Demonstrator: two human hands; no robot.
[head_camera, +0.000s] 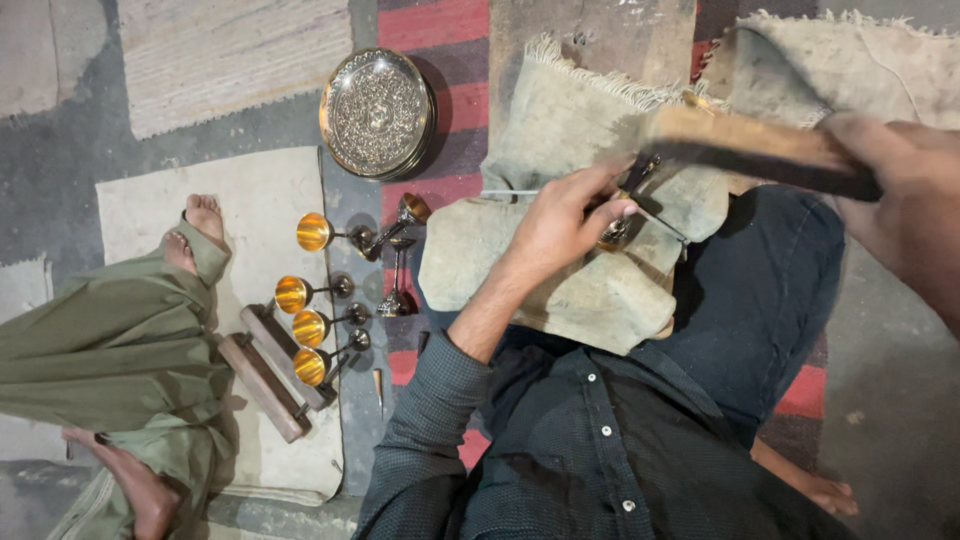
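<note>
My left hand (570, 215) pinches a thin metal punch (505, 193) and steadies a small brass goblet (615, 232) on a grey cloth pad (560, 290) over my lap. My right hand (905, 190) grips a wooden-handled hammer (740, 140), which is blurred and raised just above the goblet. Most of the goblet is hidden behind my left fingers.
Several brass goblets (312, 290) lie on their sides on the floor mat at the left, beside two wooden blocks (265, 375). An engraved round metal plate (377, 112) stands behind them. Another person in green clothes (110, 350) sits barefoot at the left.
</note>
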